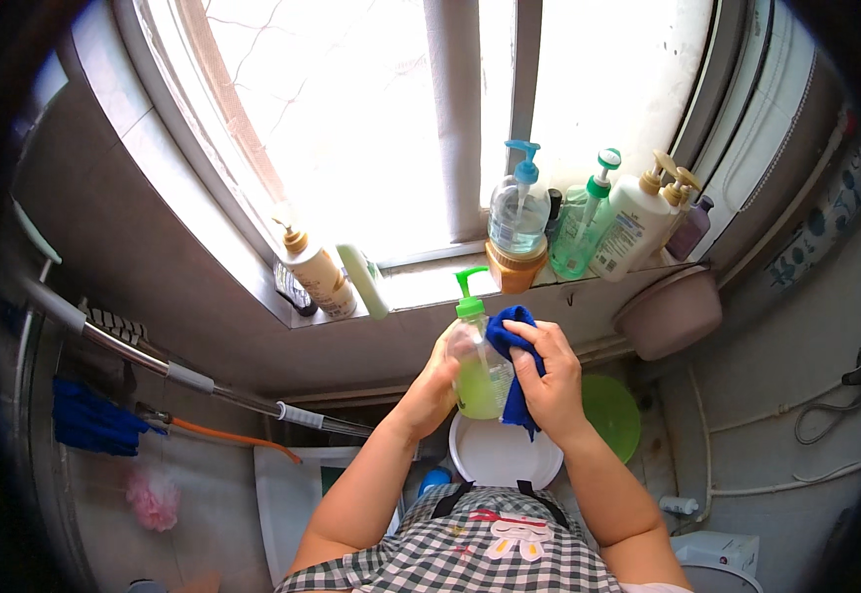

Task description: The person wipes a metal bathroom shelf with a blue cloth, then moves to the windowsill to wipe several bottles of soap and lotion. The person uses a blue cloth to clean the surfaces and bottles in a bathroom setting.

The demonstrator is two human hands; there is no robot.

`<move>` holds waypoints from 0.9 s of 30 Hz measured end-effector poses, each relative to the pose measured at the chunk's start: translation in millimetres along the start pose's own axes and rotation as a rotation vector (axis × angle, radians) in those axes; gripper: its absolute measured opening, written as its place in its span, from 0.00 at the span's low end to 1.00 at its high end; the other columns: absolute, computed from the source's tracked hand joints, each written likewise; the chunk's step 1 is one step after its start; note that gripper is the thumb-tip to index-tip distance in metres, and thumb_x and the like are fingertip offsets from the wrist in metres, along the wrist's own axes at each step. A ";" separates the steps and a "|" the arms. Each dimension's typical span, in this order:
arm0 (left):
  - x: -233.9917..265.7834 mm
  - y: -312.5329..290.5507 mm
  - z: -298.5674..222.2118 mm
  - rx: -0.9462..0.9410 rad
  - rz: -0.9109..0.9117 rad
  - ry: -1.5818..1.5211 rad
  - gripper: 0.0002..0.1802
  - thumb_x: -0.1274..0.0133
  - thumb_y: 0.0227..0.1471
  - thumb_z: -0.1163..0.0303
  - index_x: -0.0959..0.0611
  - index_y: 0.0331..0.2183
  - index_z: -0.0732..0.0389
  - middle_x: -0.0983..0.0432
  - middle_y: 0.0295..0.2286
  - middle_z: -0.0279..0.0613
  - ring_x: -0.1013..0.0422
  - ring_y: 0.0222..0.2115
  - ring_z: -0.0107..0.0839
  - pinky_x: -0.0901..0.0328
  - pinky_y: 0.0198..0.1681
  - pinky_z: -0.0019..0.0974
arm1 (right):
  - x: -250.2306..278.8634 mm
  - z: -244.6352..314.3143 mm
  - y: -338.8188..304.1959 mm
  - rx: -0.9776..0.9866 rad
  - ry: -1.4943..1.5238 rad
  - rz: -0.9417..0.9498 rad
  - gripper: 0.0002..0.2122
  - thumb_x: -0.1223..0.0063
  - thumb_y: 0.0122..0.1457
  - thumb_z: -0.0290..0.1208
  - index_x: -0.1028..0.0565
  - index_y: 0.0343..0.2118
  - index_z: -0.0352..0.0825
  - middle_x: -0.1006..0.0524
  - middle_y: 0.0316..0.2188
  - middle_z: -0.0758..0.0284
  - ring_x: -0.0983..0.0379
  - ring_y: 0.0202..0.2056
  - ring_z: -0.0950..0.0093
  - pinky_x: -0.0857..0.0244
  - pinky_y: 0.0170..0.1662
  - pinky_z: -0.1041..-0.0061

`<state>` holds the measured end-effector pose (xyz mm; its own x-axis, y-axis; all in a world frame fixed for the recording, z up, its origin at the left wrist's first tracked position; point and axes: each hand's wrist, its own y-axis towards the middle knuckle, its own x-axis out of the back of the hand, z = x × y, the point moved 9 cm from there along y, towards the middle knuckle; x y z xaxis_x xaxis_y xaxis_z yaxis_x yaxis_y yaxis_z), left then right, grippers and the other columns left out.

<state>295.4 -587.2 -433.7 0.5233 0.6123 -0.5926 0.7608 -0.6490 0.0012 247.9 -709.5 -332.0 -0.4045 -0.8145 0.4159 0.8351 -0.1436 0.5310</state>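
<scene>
A clear pump bottle [480, 385] with a bright green pump top and green liquid inside is held upright in front of me, just below the window sill. My left hand [436, 381] is wrapped round its left side. Against its right side, my right hand [549, 381] grips a dark blue cloth [515, 346], which touches the bottle and hangs down below my fingers. Part of the bottle's right side is covered by the cloth.
On the sill [426, 282] stand a cream pump bottle [314, 267], a blue-topped bottle [519, 212] on an amber jar [516, 267], a green bottle [581, 227] and white bottles [633, 232]. A white basin [465, 457] and green basin [613, 415] lie below. A metal pole [144, 358] crosses the left.
</scene>
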 end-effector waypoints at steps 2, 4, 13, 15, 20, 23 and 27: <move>-6.8 -4.2 -6.9 0.004 0.016 0.084 0.57 0.39 0.40 0.48 0.56 0.62 0.52 0.52 0.58 0.44 0.52 0.59 0.39 0.56 0.61 0.44 | 3.6 -5.3 0.9 -0.043 0.041 -0.010 0.11 0.52 0.56 0.25 0.26 0.42 0.33 0.28 0.37 0.60 0.30 0.40 0.66 0.37 0.45 0.73; -6.0 -7.4 -8.2 0.023 -0.013 0.143 0.59 0.38 0.39 0.54 0.59 0.62 0.50 0.53 0.58 0.46 0.52 0.59 0.40 0.57 0.61 0.44 | 5.3 -5.5 2.8 -0.076 0.085 -0.015 0.11 0.52 0.56 0.26 0.26 0.42 0.34 0.27 0.36 0.60 0.29 0.39 0.64 0.36 0.44 0.71; -10.3 -5.4 -17.1 -0.093 -0.066 0.262 0.65 0.34 0.35 0.58 0.62 0.62 0.50 0.47 0.53 0.50 0.47 0.56 0.41 0.52 0.59 0.44 | 18.8 -21.9 15.2 -0.221 0.267 -0.028 0.11 0.51 0.58 0.28 0.27 0.43 0.33 0.24 0.37 0.62 0.28 0.38 0.73 0.36 0.44 0.76; -9.8 -5.2 -13.7 -0.099 -0.036 0.424 0.64 0.33 0.35 0.58 0.62 0.62 0.51 0.47 0.54 0.50 0.47 0.56 0.41 0.52 0.59 0.43 | 19.4 -22.1 19.0 -0.190 0.237 -0.017 0.11 0.51 0.57 0.28 0.27 0.43 0.33 0.24 0.36 0.62 0.28 0.38 0.72 0.36 0.43 0.76; -7.7 -1.5 -10.0 -0.132 -0.028 0.512 0.61 0.34 0.36 0.58 0.57 0.62 0.53 0.48 0.55 0.50 0.48 0.56 0.41 0.52 0.59 0.42 | 9.9 -8.1 14.5 -0.093 0.061 0.009 0.10 0.52 0.56 0.25 0.27 0.40 0.31 0.26 0.35 0.62 0.29 0.38 0.70 0.37 0.43 0.76; -3.2 -1.3 -9.6 -0.121 -0.057 0.429 0.59 0.35 0.37 0.58 0.55 0.62 0.54 0.47 0.55 0.49 0.48 0.57 0.40 0.52 0.59 0.40 | 7.7 5.8 7.4 0.022 -0.024 0.001 0.10 0.51 0.53 0.23 0.25 0.39 0.33 0.26 0.36 0.61 0.29 0.39 0.65 0.36 0.43 0.72; 0.4 -2.1 -10.6 -0.100 -0.099 0.299 0.56 0.36 0.39 0.61 0.54 0.62 0.54 0.46 0.55 0.48 0.46 0.56 0.38 0.50 0.58 0.39 | 1.6 24.7 -0.6 0.130 -0.121 0.016 0.11 0.48 0.50 0.22 0.23 0.38 0.37 0.27 0.36 0.62 0.30 0.38 0.63 0.35 0.41 0.68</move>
<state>298.1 -580.8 -425.4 0.5230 0.7854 -0.3312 0.8398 -0.5412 0.0428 237.6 -696.8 -313.4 -0.4396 -0.7415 0.5069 0.7901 -0.0509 0.6109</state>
